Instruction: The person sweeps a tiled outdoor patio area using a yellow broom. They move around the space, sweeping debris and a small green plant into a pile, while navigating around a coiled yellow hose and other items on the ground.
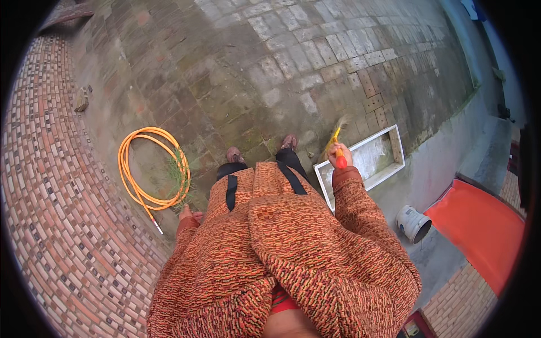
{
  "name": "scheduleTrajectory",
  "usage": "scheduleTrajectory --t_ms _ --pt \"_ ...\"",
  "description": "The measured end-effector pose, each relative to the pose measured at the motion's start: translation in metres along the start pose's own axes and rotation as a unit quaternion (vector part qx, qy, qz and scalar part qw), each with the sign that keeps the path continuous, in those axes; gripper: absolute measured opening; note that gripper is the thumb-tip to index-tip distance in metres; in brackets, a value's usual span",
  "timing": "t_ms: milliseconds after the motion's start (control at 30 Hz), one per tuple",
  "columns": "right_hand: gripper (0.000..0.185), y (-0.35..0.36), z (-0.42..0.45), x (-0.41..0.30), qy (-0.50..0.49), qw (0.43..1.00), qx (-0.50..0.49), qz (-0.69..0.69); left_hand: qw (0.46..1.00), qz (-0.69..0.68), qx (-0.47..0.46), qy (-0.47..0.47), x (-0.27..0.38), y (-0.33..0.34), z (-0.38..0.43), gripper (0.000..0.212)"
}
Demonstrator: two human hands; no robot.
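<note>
My right hand (pixel 338 153) grips the handle of a small broom (pixel 336 139), red at the butt and yellow further along. Its wispy bristles are blurred and point away from me. The broom is beside the near left part of a white-rimmed rectangular trough (pixel 367 158) on the ground. Low at my left side, my left hand (pixel 190 214) is closed around the stems of a thin green grassy bunch (pixel 179 173). The bunch overlaps the right side of a coiled orange hose (pixel 122 162) with a metal end. My sleeve covers part of the left hand.
Damp, worn brick paving (pixel 236 84) spreads before my shoes (pixel 289 142). A patterned brick wall (pixel 63 190) curves up on the left, with a stone (pixel 81 99) near its foot. To the right are a whitish bucket (pixel 413 224), a red-orange sheet (pixel 477 230) and a low plastered wall (pixel 439 148).
</note>
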State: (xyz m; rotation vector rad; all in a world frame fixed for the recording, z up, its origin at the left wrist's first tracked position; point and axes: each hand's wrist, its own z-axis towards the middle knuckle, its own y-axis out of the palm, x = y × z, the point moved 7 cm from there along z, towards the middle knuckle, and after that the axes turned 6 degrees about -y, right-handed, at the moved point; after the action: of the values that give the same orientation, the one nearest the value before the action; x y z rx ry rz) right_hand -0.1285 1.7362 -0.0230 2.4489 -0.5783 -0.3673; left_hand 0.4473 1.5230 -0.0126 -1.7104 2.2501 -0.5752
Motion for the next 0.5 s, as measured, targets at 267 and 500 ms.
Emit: scheduleTrajectory --t_ms 267,500 --pt "0.006 0.112 0.001 -0.010 0.061 0.973 -0.160 0.155 0.997 0.012 0.082 0.001 -0.059 0.007 -0.032 0.051" --pt "0.006 0.114 -0.082 -0.049 0.032 0.987 -0.115 0.104 0.997 0.016 0.069 0.020 -0.073 0.035 0.043 0.051"
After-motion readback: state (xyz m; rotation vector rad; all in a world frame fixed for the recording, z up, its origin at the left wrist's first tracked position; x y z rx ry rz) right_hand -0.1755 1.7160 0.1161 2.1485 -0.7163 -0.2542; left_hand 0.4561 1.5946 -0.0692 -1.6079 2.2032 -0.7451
